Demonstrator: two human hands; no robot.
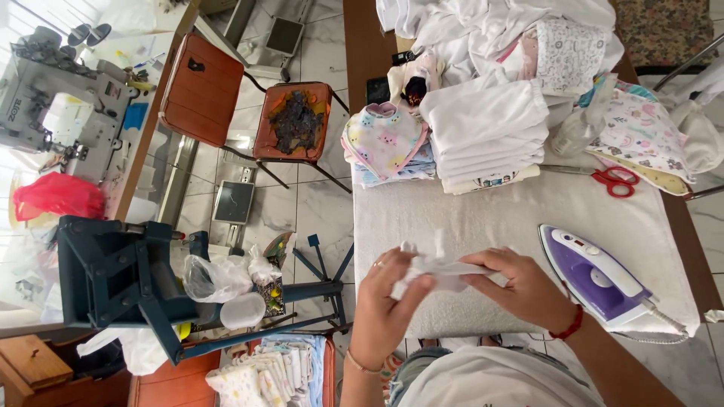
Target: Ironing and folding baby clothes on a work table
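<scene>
- I held a small white cloth piece point(437, 267) pinched between both hands above the near edge of the padded ironing surface point(483, 218).
- My left hand point(386, 301) had its fingers closed on the cloth's left end; my right hand point(520, 286) gripped its right end.
- A purple iron point(599, 279) rested just beside my right hand.
- A stack of folded white garments point(486, 139) and a pile of patterned bibs point(385, 143) lay further back, well apart from the cloth.
- Red-handled scissors point(615, 181) lay beyond the iron.
</scene>
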